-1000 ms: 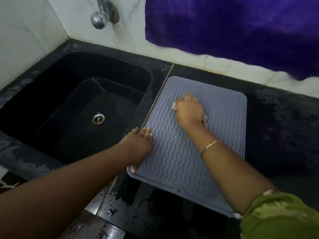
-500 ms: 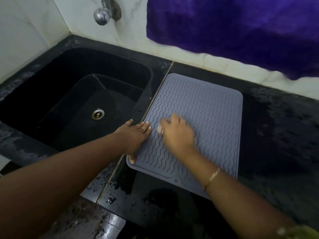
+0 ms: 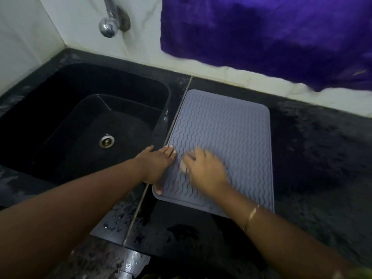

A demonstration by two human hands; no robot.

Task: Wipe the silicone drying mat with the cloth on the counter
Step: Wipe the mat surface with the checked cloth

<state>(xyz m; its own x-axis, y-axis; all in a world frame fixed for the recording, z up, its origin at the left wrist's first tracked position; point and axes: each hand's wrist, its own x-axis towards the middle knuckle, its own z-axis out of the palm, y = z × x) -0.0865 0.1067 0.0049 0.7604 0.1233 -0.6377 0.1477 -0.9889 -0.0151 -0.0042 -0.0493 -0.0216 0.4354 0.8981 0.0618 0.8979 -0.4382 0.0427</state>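
Your left hand lies flat on the left edge of the mat. Its grip is wide: the fingers are straight and pressed down side by side, with the tips on the ribbed surface. The thumb reaches back to the mat's near left corner. The heel of that hand sits over the seam between the mat and the sink.

Your right hand is on the mat just beside the left one, in the near left part of the surface. It shows with motion blur. Its grip is closed round the cloth, with the fingers curled over it. Only a small pale bit of the cloth shows, at the side of the hand facing your left fingers; the rest is hidden under the palm. A thin gold bracelet sits on that forearm.

The mat is grey with wavy ridges. It lies flat on the black desk, its long left side running along the sink's rim and its far end near the wall. The sink is black, with a metal drain in its floor and a chrome tap on the wall above it. A purple towel hangs on the wall behind the mat. Water drops lie on the desk near the mat's near left corner.
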